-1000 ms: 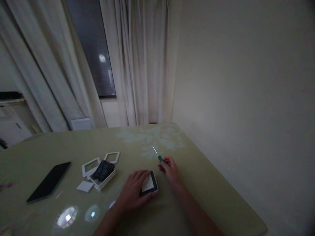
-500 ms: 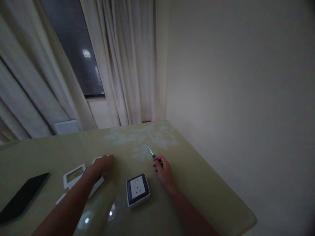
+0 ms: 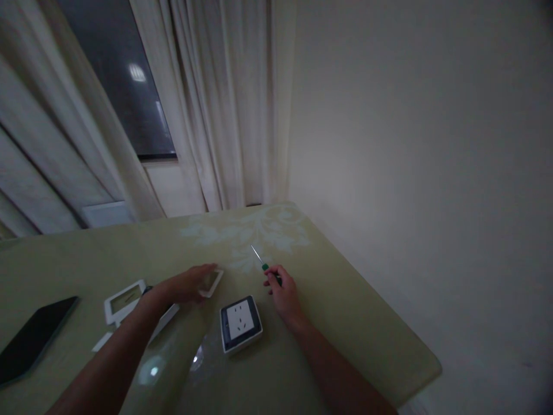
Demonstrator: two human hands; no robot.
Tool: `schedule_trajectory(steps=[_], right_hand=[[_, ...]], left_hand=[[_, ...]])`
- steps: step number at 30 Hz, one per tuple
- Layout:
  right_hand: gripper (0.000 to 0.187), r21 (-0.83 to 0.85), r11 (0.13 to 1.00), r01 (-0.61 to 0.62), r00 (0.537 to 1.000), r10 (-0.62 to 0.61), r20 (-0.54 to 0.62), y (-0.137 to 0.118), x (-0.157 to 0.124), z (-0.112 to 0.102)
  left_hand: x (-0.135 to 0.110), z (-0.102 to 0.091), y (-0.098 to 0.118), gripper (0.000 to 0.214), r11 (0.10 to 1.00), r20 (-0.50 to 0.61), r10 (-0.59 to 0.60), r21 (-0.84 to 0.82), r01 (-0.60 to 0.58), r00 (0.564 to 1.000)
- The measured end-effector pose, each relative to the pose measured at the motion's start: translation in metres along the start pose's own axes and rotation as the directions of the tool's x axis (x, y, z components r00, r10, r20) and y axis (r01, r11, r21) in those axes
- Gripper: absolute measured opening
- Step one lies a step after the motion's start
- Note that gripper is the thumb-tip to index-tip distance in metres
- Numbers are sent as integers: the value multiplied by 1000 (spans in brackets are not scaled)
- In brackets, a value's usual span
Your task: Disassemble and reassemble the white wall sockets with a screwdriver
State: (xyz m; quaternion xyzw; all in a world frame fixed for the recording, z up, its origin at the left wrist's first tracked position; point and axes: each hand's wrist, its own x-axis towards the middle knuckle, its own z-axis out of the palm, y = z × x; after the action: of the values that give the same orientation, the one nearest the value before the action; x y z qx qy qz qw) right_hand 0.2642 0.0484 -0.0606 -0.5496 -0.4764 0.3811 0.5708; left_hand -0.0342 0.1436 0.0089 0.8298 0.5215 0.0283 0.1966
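My right hand [image 3: 281,291] is closed round a small green-handled screwdriver [image 3: 260,262] whose thin metal shaft points up and away over the table. My left hand [image 3: 186,285] reaches across the table with its fingers on a white square frame [image 3: 211,282], dragging or lifting it; the grip itself is blurred. A wall socket [image 3: 240,323] with a white face and dark surround lies flat on the table between my two forearms, touched by neither hand.
A second white frame [image 3: 123,299] and a white box part lie left of my left arm. A dark phone [image 3: 32,338] rests at the far left. The green table [image 3: 345,323] ends close to the right wall; curtains hang behind.
My left hand let go of the socket, reached left to the white frames, and now has one frame moved right toward the socket. My right hand kept the screwdriver nearly still.
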Motion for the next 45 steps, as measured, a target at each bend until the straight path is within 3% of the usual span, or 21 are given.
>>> schedule_trajectory(steps=[2,7,16,25,27,29,31,33,38,41,45], right_hand=[[25,5,1000,4,1000,-4,0,0,0,0],[25,6,1000,12,1000,-13,6,1,0,0],[25,0,1000,25,1000,-25,8,0,-1,0],[25,16,1000,16,1000,-16,2,-2,-2,2],[25,28,999,17,1000,-17,-2,-3,-2,2],[26,35,999,20,1000,-20,-9,-5,-3,2],[27,41,999,26,1000,-26,-17,-8,-4,2],[28,51,998,33,999,-31,-30,-10,-5,1],[29,79,997,25,998,-21,-58,-13,-7,1],[29,79,997,13,999,-9,-51,-15,-9,2],[29,55,998,6,1000,-5,-25,-16,-12,3]], left_hand=[[0,2,0,89,1000,60,21,17,-22,998],[7,9,3,44,998,108,33,55,-39,994],[6,13,11,31,998,83,8,55,-12,997],[1,11,12,42,989,31,-102,107,98,994],[1,10,16,46,993,27,-84,90,81,996],[-2,7,24,63,997,4,-50,61,49,999],[-9,4,37,84,1000,-43,4,20,-3,999],[-24,4,54,91,996,-96,82,-31,-85,992],[-71,37,95,86,898,-164,329,-251,-362,930],[-85,64,103,84,863,-220,310,-345,-370,925],[-86,84,97,80,856,-311,254,-369,-363,916]])
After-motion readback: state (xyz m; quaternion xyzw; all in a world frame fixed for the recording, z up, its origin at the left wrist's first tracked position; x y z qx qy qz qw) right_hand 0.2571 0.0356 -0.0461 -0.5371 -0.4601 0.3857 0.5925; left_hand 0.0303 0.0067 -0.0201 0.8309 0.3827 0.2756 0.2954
